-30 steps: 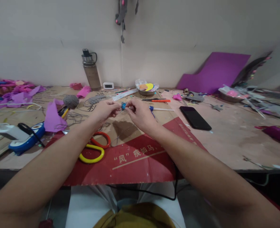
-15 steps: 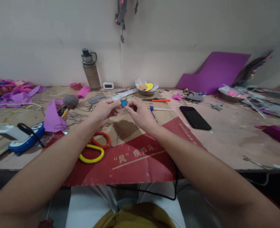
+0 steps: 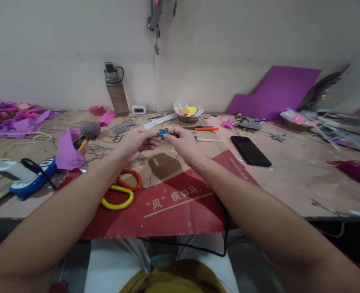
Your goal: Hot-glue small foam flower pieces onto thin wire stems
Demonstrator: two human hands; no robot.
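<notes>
A small blue-and-grey piece (image 3: 163, 133), perhaps star-shaped, is held above the table between my two hands. The fingertips of my left hand (image 3: 140, 143) pinch its left side. On the other side, the thumb and fingers of my right hand (image 3: 184, 145) close on it. Its edges are partly covered by fingers. Thin grey yarn (image 3: 99, 151) lies loose beside my left hand. Below my left forearm rest scissors with red and yellow handles (image 3: 118, 198), their blades hidden by the arm.
A red-and-brown cardboard sheet (image 3: 180, 215) covers the table's front. Left are a grey yarn ball (image 3: 90, 130), purple scraps (image 3: 68, 150) and a blue power strip (image 3: 30, 185). A bottle (image 3: 117, 95), a small bowl (image 3: 188, 119), an orange cutter (image 3: 206, 128) and a phone (image 3: 249, 150) lie around.
My right hand has shifted slightly right and its fingers have moved on the small piece. The piece has turned a little and moved slightly right. My left hand has followed slightly right.
</notes>
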